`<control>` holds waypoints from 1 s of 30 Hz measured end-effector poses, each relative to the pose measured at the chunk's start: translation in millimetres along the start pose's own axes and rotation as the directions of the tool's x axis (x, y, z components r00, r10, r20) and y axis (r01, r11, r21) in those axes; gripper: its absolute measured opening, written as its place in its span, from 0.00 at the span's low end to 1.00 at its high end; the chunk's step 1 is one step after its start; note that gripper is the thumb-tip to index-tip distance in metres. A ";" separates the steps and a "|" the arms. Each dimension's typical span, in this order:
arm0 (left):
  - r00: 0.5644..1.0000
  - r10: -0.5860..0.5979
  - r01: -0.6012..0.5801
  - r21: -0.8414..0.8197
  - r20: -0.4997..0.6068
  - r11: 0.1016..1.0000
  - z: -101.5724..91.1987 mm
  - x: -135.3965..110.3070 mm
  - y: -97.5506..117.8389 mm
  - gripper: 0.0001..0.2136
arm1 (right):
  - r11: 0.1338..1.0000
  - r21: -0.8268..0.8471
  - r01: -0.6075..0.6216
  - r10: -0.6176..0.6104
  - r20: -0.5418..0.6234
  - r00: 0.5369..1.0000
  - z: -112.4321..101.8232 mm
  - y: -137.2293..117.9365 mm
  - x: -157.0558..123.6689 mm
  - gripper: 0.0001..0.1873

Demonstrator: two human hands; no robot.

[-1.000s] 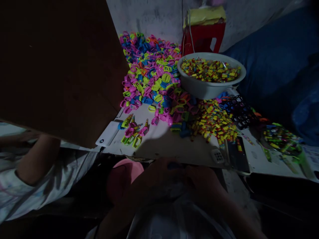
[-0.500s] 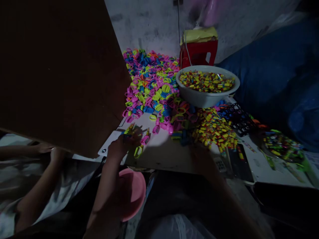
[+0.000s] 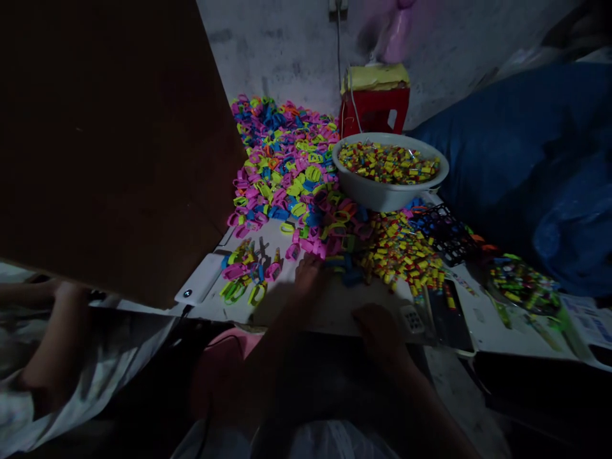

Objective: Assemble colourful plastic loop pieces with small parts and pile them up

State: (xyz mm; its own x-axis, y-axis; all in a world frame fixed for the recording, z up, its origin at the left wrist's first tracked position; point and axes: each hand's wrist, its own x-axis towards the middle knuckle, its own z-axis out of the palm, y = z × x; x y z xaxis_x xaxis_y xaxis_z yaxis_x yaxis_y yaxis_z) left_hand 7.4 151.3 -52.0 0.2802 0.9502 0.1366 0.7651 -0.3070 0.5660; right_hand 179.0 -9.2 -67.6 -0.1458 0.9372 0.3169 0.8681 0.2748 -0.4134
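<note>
Shadow covers the near side of a white desk (image 3: 344, 303), where the right hand (image 3: 377, 324) lies at the wearer's one o'clock and the left hand (image 3: 308, 273) at twelve, beside pink watch-like toys (image 3: 292, 251); whether either grips anything cannot be told. The toys look light, stiff and slick, best pinched by the strap. Beyond, at one o'clock, stands a grey basin (image 3: 382, 196).

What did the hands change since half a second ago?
The left hand moved right, from the small group of toy watches to the front of the big watch pile; a blue toy watch seems left in that group. The right hand drew back from the yellow-and-red pieces. The gray basin and red stool stayed put.
</note>
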 end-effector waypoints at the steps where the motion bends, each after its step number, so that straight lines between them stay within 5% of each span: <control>1: 1.000 -0.021 0.022 -0.049 0.009 0.999 1.6 -0.5 -1.6 0.08 | 0.999 0.048 -0.013 0.016 -0.048 0.999 -2.9 -1.0 0.8 0.11; 5: 0.993 -0.056 0.084 -0.290 0.104 0.953 -2.1 -13.6 -11.3 0.08 | 0.967 0.248 -0.054 0.094 -0.152 0.984 -6.1 -2.9 3.7 0.11; 11: 0.953 -0.182 0.289 -0.553 0.240 0.782 -21.2 -52.2 -20.2 0.15 | 0.871 0.479 -0.104 0.168 -0.092 0.982 5.3 -14.0 8.6 0.14; 17: 0.888 -0.244 0.457 -0.684 0.391 0.568 -50.7 -75.5 -1.5 0.31 | 0.787 0.605 -0.118 0.168 -0.027 0.985 12.3 -35.8 23.1 0.14; 21: 0.843 -0.167 0.531 -0.744 0.511 0.405 -62.0 -84.2 12.2 0.42 | 0.767 0.624 -0.147 0.215 -0.034 0.976 6.9 -39.4 30.0 0.15; 25: 0.839 -0.109 0.525 -0.742 0.533 0.417 -59.5 -92.6 19.8 0.30 | 0.760 0.625 -0.178 0.274 -0.060 0.960 -6.6 -41.6 25.7 0.14; 30: 0.886 0.048 0.369 -0.764 0.461 0.530 -60.2 -106.2 34.3 0.24 | 0.739 0.641 -0.207 0.356 -0.110 0.928 -28.2 -51.3 20.0 0.11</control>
State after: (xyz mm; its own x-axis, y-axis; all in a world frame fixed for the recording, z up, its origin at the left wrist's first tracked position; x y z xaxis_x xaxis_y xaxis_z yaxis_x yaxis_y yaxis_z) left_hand -31.1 43.1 1.9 0.5520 0.8025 -0.2266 0.0657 0.2290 0.9712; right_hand 145.0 -10.6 -16.0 0.2265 0.9437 0.2410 0.3671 0.1464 -0.9186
